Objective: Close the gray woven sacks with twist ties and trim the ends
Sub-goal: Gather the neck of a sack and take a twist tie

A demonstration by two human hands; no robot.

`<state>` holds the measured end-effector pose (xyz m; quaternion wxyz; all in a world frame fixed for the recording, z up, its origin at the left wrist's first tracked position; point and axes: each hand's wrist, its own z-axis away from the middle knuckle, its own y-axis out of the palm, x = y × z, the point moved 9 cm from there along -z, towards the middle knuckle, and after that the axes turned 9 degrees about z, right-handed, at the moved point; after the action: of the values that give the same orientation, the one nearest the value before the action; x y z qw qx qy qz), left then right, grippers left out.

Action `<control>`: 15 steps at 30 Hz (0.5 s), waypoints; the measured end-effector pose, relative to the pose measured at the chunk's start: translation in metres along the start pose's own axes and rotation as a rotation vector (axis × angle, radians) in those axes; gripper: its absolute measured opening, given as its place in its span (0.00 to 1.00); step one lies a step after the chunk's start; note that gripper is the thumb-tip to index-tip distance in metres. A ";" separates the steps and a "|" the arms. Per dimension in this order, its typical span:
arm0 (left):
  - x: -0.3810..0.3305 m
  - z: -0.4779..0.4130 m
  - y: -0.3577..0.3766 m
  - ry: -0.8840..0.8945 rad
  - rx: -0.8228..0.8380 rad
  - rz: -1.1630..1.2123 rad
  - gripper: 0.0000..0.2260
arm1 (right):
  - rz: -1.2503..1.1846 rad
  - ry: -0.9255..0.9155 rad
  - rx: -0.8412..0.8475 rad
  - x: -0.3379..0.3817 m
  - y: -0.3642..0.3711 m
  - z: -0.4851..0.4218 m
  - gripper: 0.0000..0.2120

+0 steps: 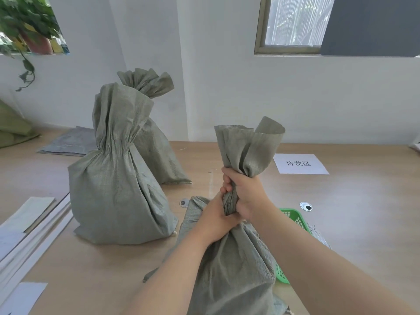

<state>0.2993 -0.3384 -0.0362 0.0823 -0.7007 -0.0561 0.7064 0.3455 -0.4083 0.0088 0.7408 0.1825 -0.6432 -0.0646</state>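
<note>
While two bunched sacks (pixel 118 185) stand left, I see left hand (pixel 216 222) and right hand (pixel 248 193) stacked, gripping the near sack (pixel 236 269) at its neck.

matt woven grey sacks (pixel 118 178); smooth pale wood-look table (pixel 363 223); green plastic basket (pixel 293 217); white paper sign (pixel 300 163)

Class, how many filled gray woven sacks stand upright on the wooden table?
3. Near sack, its neck gripped by the left hand and right hand; middle sack left of centre; far sack behind it. An olive heap at the left edge may be another.
</note>
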 end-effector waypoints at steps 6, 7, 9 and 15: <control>-0.005 -0.009 -0.001 -0.103 -0.129 -0.165 0.07 | 0.102 -0.008 0.035 -0.002 0.003 -0.006 0.16; -0.007 -0.010 0.000 -0.112 -0.139 -0.199 0.09 | 0.132 -0.009 0.031 -0.001 0.002 -0.006 0.17; -0.008 -0.012 0.003 -0.121 -0.148 -0.294 0.13 | 0.171 -0.003 0.019 0.000 -0.003 -0.005 0.20; -0.010 -0.016 0.006 -0.120 -0.166 -0.473 0.14 | 0.180 -0.002 0.039 0.001 -0.010 -0.004 0.21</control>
<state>0.3149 -0.3471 -0.0281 0.1839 -0.6292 -0.2808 0.7010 0.3514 -0.4168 0.0060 0.7393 0.1385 -0.6588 0.0145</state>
